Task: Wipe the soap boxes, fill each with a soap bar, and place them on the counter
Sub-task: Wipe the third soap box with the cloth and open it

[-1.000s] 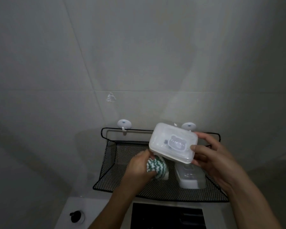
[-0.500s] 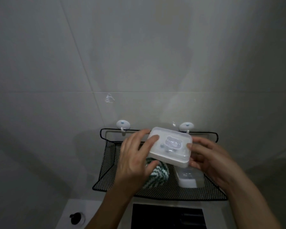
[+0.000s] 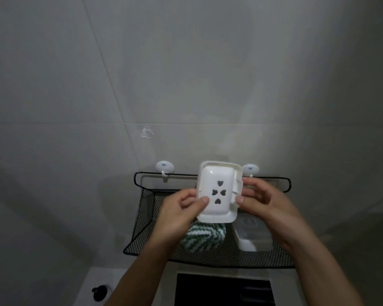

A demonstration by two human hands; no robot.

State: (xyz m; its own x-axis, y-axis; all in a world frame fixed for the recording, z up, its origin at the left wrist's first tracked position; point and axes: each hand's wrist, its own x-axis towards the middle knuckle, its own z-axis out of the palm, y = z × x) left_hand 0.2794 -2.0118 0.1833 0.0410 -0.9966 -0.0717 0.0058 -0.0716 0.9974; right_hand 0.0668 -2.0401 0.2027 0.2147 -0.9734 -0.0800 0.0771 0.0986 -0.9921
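Soap box [image 3: 218,192], light, stiff, slick plastic: left hand [image 3: 181,208] and right hand [image 3: 261,199] pinch its side rims, best hold.

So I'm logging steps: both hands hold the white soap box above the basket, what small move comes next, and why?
Probably the left hand lets go and takes the striped cloth from the basket. The soap box shows its underside, held by both hands, right hand included, with no cloth in hand.
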